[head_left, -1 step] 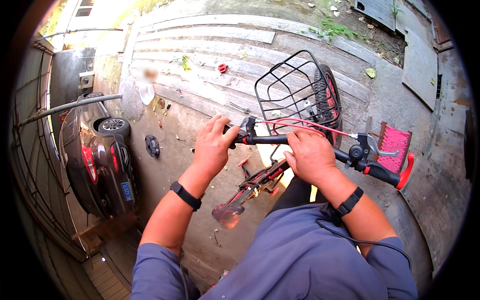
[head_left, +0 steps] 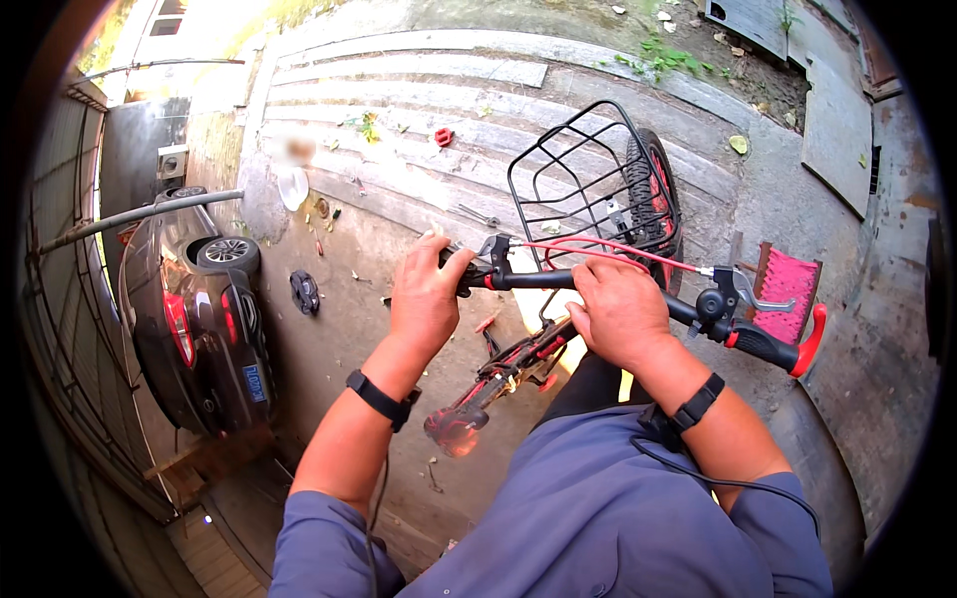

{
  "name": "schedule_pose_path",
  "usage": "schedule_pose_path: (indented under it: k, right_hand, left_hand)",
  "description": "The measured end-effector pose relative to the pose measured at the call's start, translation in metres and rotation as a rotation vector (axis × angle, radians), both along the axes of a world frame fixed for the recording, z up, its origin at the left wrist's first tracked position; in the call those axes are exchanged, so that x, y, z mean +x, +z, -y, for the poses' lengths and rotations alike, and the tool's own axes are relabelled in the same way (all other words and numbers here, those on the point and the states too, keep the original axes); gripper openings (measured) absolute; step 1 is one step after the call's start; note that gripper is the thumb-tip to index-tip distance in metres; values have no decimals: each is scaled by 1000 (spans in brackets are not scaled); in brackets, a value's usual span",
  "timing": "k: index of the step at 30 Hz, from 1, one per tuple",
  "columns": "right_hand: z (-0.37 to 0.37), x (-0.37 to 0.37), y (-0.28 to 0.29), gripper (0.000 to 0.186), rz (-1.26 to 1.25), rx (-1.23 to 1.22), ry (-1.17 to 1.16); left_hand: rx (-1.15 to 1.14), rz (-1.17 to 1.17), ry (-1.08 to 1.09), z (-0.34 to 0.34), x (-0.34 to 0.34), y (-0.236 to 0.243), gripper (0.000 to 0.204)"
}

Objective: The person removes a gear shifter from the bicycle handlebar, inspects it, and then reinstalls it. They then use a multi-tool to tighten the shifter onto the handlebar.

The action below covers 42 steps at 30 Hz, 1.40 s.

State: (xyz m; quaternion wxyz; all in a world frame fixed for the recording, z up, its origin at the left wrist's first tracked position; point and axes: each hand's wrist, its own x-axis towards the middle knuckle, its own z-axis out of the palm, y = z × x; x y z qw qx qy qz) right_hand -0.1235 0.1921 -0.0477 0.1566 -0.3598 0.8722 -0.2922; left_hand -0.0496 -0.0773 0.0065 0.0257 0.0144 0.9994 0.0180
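— Handlebar point(head_left: 558, 280) of a small bicycle is seen in the middle. By what is it held?

— It is gripped by both hands. The left hand point(head_left: 427, 296) is closed around the left end of the bar, just beside the black brake lever point(head_left: 495, 246). The right hand point(head_left: 620, 311) is closed over the bar near its middle, below the wire basket point(head_left: 588, 184).

— Where is the right end of the bar?

— It is left free. A black and red grip point(head_left: 776, 347) and a silver brake lever point(head_left: 755, 296) are seen there, and red cables point(head_left: 608, 249) are led from it across the bar.

— What is found around the bicycle?

— The front tyre point(head_left: 653, 189) is seen behind the basket, and the red frame point(head_left: 508, 364) is seen under the hands. A pink brush-like thing point(head_left: 788, 284) lies on the concrete ground point(head_left: 359, 299) just beyond the right grip. A spanner point(head_left: 478, 214) and a small red part point(head_left: 444, 137) lie further away on the ground. A dark car point(head_left: 194, 319) is parked at the left.
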Motion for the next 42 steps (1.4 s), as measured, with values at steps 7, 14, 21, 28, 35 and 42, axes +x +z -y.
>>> schedule_pose_path:
  k: [7,14,21,28,35,42]
  right_hand:
    - [-1,0,1,33,-15,-26,-11]
    - [-1,0,1,33,-14,-21,-16]
    - [0,0,2,32,-21,-43,-22]
    - [-1,0,-1,31,-26,-36,-23]
    - [-1,-1,1,31,-22,-29,-16]
    - [-1,-1,0,31,-25,-32,-26]
  left_hand:
    - [145,137,367,-12,6,-3,53]
    - [192,175,417,-16,10,0,58]
    - [510,138,409,10,24,-25,57]
    - [1315,281,1155,0,-7,2,42]
    - [1040,44,1060,-14,-6,-16,62]
    - [1360,294,1336,-5,-10,-4,33]
